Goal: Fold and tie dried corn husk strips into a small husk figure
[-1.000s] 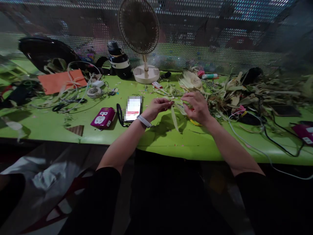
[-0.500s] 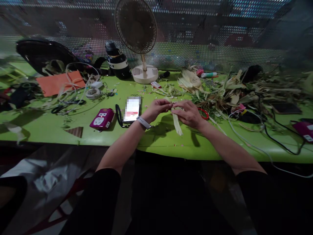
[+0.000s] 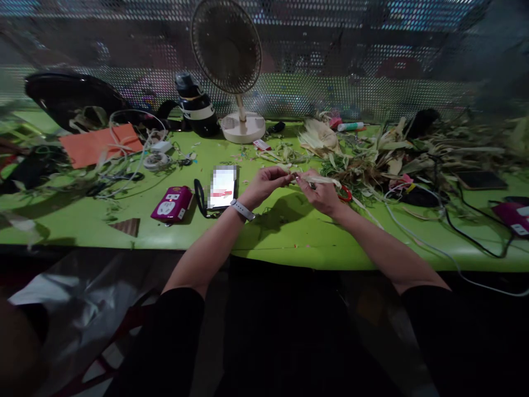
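Observation:
Above the green table, my left hand (image 3: 268, 183) and my right hand (image 3: 321, 196) meet fingertip to fingertip. A pale corn husk strip (image 3: 324, 179) runs from the right thumb and fingers across the top of that hand and points right. My left hand is closed in a pinch; the small brownish bit at its fingertips is too small to name. Just beyond my right wrist lies a red ring-shaped handle (image 3: 344, 193), partly under plant scraps. Left of my left hand is a phone (image 3: 223, 187) with a lit screen, its picture partly blurred out.
A fan (image 3: 242, 128) and a black bottle (image 3: 198, 107) stand at the back by the perforated screen. Corn husks (image 3: 388, 154) are heaped on the right, with cables trailing through. On the left are a purple socket block (image 3: 172, 204) and orange paper (image 3: 101, 144).
The husk strip hung down between my hands before; now it is turned up and lies rightward over my right hand. My right fingers have curled in. My left hand has barely moved.

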Available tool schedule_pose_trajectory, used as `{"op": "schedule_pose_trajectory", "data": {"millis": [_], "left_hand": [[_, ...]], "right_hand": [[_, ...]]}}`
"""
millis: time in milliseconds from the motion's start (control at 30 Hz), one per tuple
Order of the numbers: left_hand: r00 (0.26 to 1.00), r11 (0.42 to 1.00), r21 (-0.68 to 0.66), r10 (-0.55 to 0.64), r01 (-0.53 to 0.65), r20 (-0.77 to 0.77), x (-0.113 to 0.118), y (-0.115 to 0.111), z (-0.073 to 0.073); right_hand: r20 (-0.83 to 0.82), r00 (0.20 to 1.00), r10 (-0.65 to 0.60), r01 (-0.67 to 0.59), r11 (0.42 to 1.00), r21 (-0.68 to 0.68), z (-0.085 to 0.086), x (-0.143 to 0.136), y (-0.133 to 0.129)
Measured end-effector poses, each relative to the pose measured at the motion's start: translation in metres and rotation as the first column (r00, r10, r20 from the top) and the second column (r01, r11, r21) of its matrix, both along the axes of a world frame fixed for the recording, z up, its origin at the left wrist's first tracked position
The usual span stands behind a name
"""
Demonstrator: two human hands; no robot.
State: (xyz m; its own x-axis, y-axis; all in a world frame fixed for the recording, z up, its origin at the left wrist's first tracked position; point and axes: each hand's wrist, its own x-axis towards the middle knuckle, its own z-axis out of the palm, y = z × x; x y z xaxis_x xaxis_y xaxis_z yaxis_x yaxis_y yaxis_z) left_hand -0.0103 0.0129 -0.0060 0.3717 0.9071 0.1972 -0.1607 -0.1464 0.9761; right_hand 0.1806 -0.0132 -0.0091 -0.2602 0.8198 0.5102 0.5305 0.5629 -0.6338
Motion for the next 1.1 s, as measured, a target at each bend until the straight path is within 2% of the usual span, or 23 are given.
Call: {"op": "schedule_pose_trajectory", "data": {"millis": [167,333,500,633,667,733,800,867,900,967,1100], "left_hand": [[0.998,0.992,-0.119,-0.042,0.036,-0.043,-0.002,0.002,-0.001],[0.994,0.962,-0.261,-0.096,0.081,-0.047,-0.005,0.005,-0.004],[0.988,0.957,-0.279,-0.112,0.079,-0.102,-0.008,0.007,-0.005],[0.982,0.967,-0.242,-0.121,0.084,-0.143,-0.009,0.007,-0.004],[0.98,0.968,-0.234,-0.131,0.094,-0.15,-0.009,0.007,-0.004],[0.975,0.969,-0.22,-0.148,0.11,-0.164,-0.009,0.007,-0.003],[0.972,0.97,-0.21,-0.158,0.121,-0.172,-0.008,0.007,-0.002],[0.972,0.97,-0.208,-0.163,0.127,-0.167,-0.008,0.007,-0.002],[0.973,0.969,-0.207,-0.166,0.131,-0.163,-0.008,0.007,-0.002],[0.973,0.971,-0.199,-0.169,0.136,-0.159,-0.008,0.007,-0.002],[0.971,0.974,-0.18,-0.166,0.134,-0.172,-0.008,0.008,-0.002]], "right_hand": [[0.03,0.999,0.028,-0.028,1.0,-0.003,0.0,-0.001,-0.002],[0.107,0.994,-0.002,-0.009,0.995,0.103,0.001,0.0,0.0],[0.14,0.99,-0.015,-0.001,0.994,0.114,0.001,0.0,0.0],[0.082,0.995,-0.056,0.047,0.993,0.109,0.006,0.001,-0.001],[0.047,0.999,-0.024,0.021,0.998,0.067,0.007,0.002,-0.001],[-0.03,0.993,0.113,-0.115,0.99,-0.08,0.01,0.003,0.0],[-0.123,0.954,0.273,-0.296,0.927,-0.231,0.012,0.004,0.001],[-0.215,0.897,0.386,-0.438,0.843,-0.313,0.01,0.003,0.002],[-0.245,0.875,0.418,-0.481,0.816,-0.322,0.009,0.003,0.003],[-0.243,0.852,0.463,-0.519,0.806,-0.284,0.005,0.001,0.005],[-0.152,0.861,0.486,-0.505,0.854,-0.124,0.001,0.001,0.009]]}}
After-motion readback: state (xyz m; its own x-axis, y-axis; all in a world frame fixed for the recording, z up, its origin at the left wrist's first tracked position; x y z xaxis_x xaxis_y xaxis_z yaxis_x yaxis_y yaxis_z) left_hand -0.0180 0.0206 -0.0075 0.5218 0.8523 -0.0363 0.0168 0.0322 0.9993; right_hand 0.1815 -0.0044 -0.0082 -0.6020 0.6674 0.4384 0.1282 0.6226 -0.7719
